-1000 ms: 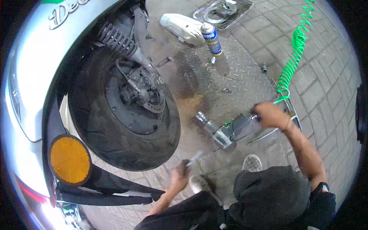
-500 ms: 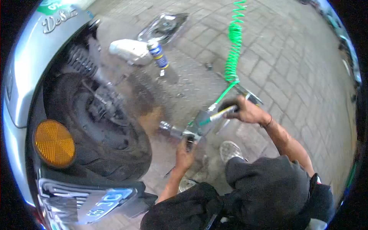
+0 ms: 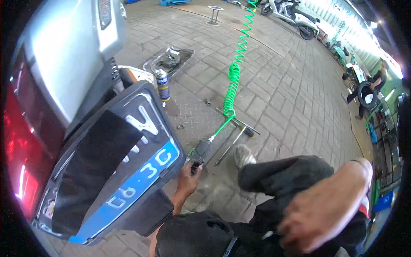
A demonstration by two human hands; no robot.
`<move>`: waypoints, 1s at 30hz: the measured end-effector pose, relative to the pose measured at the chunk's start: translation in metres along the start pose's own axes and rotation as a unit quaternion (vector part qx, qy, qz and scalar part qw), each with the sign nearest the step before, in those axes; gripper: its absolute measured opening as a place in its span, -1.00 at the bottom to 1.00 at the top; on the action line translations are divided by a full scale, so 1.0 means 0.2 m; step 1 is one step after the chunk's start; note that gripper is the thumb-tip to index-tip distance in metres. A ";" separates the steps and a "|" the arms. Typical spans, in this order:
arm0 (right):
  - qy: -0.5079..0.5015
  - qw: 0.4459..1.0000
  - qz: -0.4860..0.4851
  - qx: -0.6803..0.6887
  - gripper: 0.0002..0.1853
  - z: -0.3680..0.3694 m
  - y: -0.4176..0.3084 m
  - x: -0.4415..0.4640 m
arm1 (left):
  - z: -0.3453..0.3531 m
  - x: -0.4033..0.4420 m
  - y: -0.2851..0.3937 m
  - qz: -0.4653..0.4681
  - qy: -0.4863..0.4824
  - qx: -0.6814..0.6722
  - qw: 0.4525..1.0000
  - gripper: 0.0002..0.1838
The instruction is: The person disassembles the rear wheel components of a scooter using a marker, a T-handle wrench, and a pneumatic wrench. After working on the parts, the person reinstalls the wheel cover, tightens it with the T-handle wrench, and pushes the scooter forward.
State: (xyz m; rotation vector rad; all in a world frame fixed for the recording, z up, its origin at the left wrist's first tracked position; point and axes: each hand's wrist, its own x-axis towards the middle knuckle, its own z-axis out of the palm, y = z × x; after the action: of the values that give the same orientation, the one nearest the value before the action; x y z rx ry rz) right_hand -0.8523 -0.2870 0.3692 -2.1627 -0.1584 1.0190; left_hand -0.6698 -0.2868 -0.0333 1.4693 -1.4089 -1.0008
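Note:
My left hand [image 3: 188,179] is closed on the lower part of an air impact wrench [image 3: 201,150], low beside the scooter's rear. A green coiled air hose [image 3: 231,88] runs into the wrench. The licence plate [image 3: 137,169] hides the wrench's nose end. My right hand [image 3: 306,220] is smeared by motion over my right thigh, close to my lap, and its fingers do not show clearly. On the floor just beyond the wrench lies a T-handle wrench [image 3: 230,144].
A blue-and-yellow spray can [image 3: 162,85] stands beside a clear tray of parts [image 3: 170,61]. A socket [image 3: 207,102] lies on the metal floor plate [image 3: 192,109]. Far right, a person [image 3: 379,78] holds a tyre [image 3: 367,94]; a white scooter [image 3: 295,18] stands behind.
My right hand has left the impact wrench and moved down and right to my lap. The view has risen, so the licence plate now covers the wheel. My left hand keeps the wrench.

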 end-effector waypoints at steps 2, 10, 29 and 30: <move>0.064 0.992 -0.112 0.006 -0.71 0.11 0.21 0.07 | -0.04 -0.01 -0.06 0.007 -0.022 0.003 1.000 -0.70; 0.063 0.967 -0.236 -0.077 -0.80 0.07 0.46 0.05 | -0.09 -0.06 -0.32 -0.004 0.052 0.193 0.980 -0.62; 0.428 0.901 0.041 -0.046 -0.66 -0.49 2.82 0.81 | -0.13 -0.07 0.15 -0.186 -0.080 0.252 0.946 -0.77; 0.424 0.905 0.028 -0.033 -0.66 -0.42 2.89 0.92 | -0.13 -0.04 0.23 -0.204 -0.084 0.254 0.942 -0.77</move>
State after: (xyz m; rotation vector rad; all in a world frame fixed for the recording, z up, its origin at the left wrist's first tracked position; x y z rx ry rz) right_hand -0.7745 -0.6824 -0.0924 -2.4809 0.2883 0.0263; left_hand -0.6595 -0.2778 0.0184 2.1666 -1.5989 -1.0772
